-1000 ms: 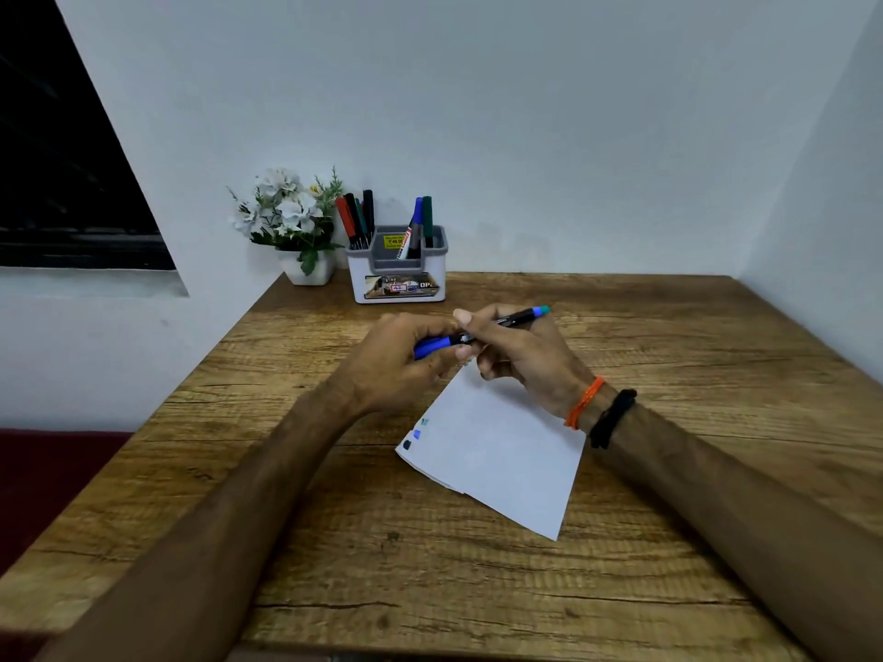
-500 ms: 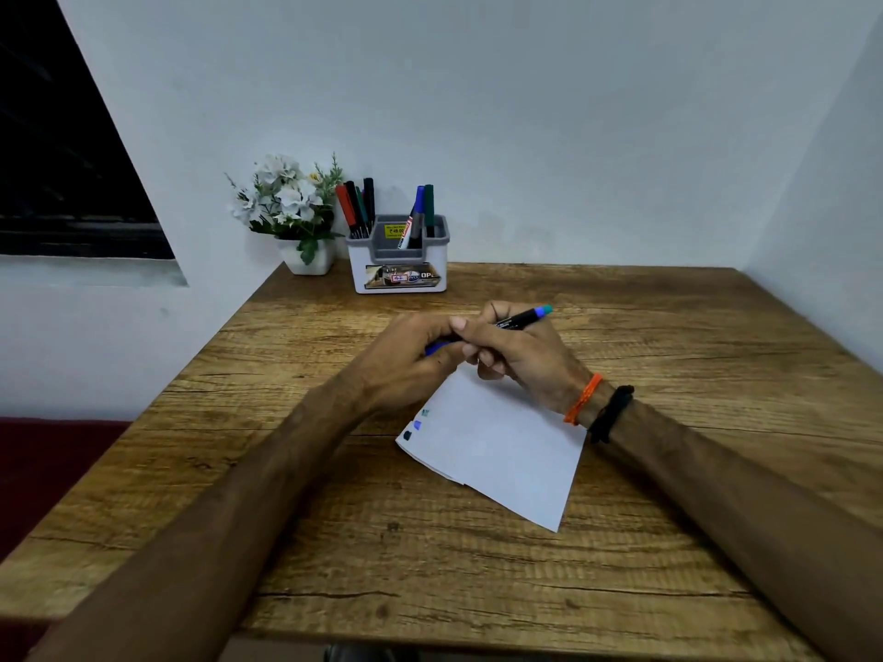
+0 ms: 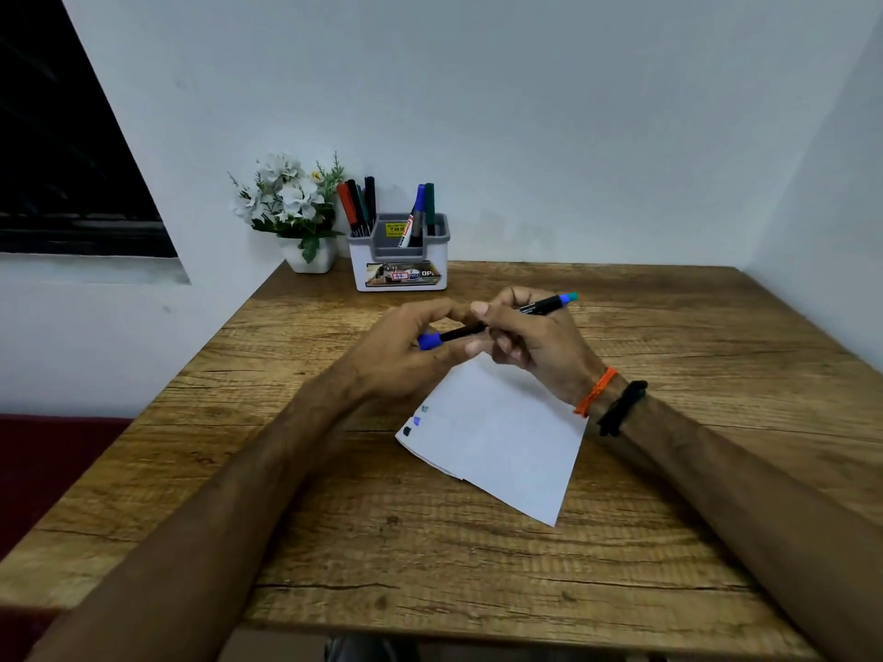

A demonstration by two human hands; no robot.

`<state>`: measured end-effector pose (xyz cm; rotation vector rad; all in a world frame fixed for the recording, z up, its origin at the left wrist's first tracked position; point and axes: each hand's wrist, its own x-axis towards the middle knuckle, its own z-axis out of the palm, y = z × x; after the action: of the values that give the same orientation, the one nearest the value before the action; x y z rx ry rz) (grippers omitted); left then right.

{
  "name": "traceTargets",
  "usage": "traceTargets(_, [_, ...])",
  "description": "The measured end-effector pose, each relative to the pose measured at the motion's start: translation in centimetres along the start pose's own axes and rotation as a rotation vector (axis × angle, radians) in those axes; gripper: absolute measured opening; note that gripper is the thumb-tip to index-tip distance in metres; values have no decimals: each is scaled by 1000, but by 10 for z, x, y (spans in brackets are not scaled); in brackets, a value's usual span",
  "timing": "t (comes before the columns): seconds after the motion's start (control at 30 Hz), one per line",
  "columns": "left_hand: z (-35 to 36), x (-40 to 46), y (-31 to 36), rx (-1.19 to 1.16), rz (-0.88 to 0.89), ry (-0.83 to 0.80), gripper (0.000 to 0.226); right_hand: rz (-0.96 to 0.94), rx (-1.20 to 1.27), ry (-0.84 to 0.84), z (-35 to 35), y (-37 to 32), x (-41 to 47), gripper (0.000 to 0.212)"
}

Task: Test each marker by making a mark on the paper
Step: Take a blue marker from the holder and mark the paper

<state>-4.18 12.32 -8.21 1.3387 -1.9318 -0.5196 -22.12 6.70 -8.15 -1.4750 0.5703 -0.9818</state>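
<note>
Hands [image 3: 482, 341] grip slim marker [image 3: 521, 312] (blue cap) above smooth paper [image 3: 501, 437].

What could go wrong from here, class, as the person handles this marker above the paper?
1. The left hand grips the blue cap while the right hand holds the marker; a sudden release could jerk the tip into the fingers and stain them.
2. The paper lies loose on the table with neither hand pressing it, so it may slide during marking.

left hand [image 3: 406, 355]: fingers curled, pinching | right hand [image 3: 535, 341]: fingers curled, gripping | forearms converge
</note>
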Motion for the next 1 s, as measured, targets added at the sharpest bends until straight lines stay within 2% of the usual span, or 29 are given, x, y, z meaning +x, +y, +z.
traceTargets(0.07, [-10, 0, -7, 33, -92, -17, 25, 41, 45, 50, -3, -1, 0, 16])
traceTargets(0.13, [-17, -1, -12, 74, -151, -46, 13, 96, 82, 43, -6, -3, 0, 8])
traceTargets(0.27, [-15, -3, -17, 111, -181, -90, 13, 159, 40, -100, -4, 0, -4, 34])
traceTargets(0.4, [-11, 0, -23, 176, -211, -125, 24, 208, 23, -169, 6, 7, -9, 32])
traceTargets(0.6, [-10, 1, -26, 273, -162, -133, 26, 116, -187, -209, 13, 13, -19, 8])
traceTargets(1.0, [-12, 1, -25, 218, -182, -153, 22, 62, -349, -164, 19, 18, -26, 13])
